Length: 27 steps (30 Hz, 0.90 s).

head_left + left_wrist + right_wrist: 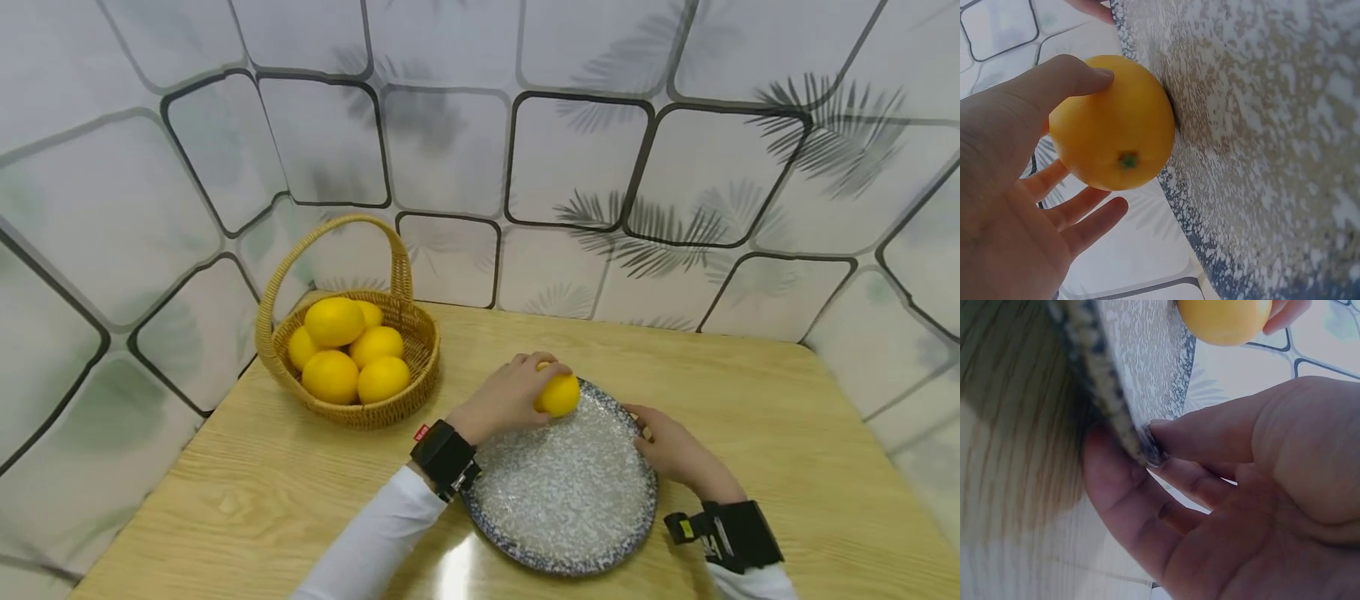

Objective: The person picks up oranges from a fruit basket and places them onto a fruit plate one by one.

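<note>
- Speckled plate (562, 500) lies at lower centre of the head view on the wooden table (787, 400).
- Right hand (675, 450) pinches the plate's right rim.
- Left hand (506, 398) curls round an orange (558, 395) touching the plate's far edge.
- Wicker basket (420, 350) of oranges sits centre-left.
</note>
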Tool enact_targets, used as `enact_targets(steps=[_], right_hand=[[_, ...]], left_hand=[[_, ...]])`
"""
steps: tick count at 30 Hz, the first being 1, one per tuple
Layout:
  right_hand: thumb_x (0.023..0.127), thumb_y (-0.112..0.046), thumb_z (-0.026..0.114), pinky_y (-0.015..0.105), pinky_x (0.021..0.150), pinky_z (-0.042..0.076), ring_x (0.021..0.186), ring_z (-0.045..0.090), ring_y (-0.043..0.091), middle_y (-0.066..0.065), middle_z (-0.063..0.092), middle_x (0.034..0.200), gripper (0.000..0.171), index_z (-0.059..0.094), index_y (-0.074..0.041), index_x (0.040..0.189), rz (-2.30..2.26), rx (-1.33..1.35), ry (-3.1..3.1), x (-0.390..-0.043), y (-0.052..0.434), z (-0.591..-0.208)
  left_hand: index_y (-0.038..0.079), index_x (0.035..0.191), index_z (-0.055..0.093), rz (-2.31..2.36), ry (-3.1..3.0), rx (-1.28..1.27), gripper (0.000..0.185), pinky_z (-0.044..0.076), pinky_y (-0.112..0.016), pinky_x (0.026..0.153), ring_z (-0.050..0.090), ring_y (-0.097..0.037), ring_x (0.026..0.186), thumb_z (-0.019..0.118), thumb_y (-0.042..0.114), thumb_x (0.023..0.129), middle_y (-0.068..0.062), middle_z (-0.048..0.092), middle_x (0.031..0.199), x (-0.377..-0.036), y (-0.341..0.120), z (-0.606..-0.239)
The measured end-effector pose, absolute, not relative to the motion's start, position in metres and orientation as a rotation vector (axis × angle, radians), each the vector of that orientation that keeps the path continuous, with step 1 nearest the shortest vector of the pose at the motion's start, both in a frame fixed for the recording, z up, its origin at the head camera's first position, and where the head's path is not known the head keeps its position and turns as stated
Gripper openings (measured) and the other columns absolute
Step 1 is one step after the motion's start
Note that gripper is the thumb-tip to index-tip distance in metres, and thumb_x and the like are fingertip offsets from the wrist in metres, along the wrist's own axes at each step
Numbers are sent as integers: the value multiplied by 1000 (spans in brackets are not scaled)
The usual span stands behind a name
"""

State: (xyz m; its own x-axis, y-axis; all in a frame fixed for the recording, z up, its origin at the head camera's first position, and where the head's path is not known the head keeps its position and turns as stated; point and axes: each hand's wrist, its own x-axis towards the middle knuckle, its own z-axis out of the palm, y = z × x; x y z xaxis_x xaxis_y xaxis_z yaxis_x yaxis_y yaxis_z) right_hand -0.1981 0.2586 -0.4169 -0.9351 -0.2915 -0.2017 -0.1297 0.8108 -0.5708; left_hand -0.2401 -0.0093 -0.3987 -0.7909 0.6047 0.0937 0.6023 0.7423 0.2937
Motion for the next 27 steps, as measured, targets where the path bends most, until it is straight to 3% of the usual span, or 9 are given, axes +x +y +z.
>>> enact_targets(steps=[10, 19, 27], right_hand=[[98, -3, 53, 36, 75, 48, 98, 58, 28, 22, 63, 118, 54, 40, 8, 150, -830, -282, 2714, -201, 254, -420], [99, -4, 53, 33, 68, 46, 90, 58, 24, 24, 62, 118, 55, 39, 8, 151, -819, -258, 2709, -199, 263, -417], [99, -4, 53, 34, 70, 48, 93, 59, 25, 24, 62, 118, 55, 39, 8, 151, -794, -272, 2700, -201, 261, -417]], left_hand=[[24, 147, 50, 497, 2965, 990, 68, 47, -44, 110, 54, -29, 131, 81, 28, 87, -5, 50, 150, -238, -20, -401], [20, 151, 46, 473, 3021, 1005, 64, 45, -43, 114, 51, -27, 137, 73, 31, 94, -6, 49, 153, -232, -21, -390], [17, 142, 56, 528, 3102, 930, 48, 50, -43, 107, 56, -27, 132, 70, 25, 97, -6, 58, 143, -225, -57, -370]])
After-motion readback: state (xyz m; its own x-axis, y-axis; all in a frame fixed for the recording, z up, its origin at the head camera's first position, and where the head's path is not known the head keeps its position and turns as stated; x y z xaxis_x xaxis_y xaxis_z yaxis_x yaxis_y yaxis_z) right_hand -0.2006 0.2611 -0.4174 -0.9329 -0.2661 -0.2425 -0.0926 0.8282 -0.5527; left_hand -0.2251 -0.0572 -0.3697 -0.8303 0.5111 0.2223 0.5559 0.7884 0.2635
